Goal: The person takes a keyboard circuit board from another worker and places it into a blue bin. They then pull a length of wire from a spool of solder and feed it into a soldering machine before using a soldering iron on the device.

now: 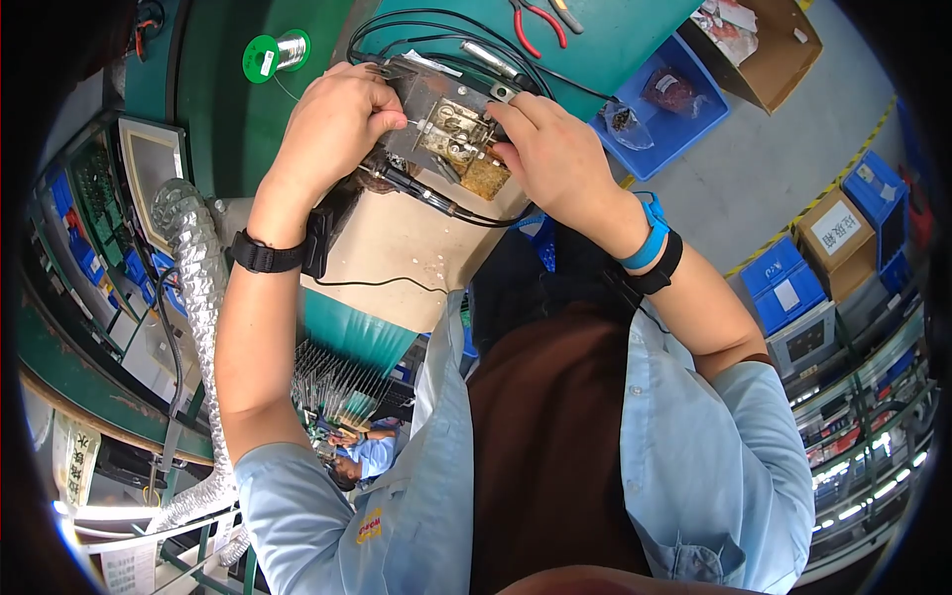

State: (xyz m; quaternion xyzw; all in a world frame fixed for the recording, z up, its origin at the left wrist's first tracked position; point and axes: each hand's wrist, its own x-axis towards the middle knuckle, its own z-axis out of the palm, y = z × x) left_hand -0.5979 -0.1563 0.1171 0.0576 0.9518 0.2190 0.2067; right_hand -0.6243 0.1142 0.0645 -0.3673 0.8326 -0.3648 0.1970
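Observation:
My left hand (342, 124) is closed, with thumb and forefinger pinching thin solder wire at the left side of a metal wire-feed device (409, 91). The wire runs back to a green solder spool (262, 59). My right hand (557, 154) grips the device's right edge, thumb and fingers curled against its mechanism. What lies right under those fingertips is hidden. The device has a dark plate and an exposed metal mechanism (456, 129). A brownish sponge (485, 179) sits at its near right corner. Just in front of it lies a black-handled soldering iron (421, 188).
Black cables (397, 22) loop behind the device, near red-handled pliers (536, 28) on the green mat. To the right stand a blue bin (684, 119) with bagged parts and a cardboard box (783, 59). A foil duct (203, 297) rises at left. Another person (369, 456) sits beyond.

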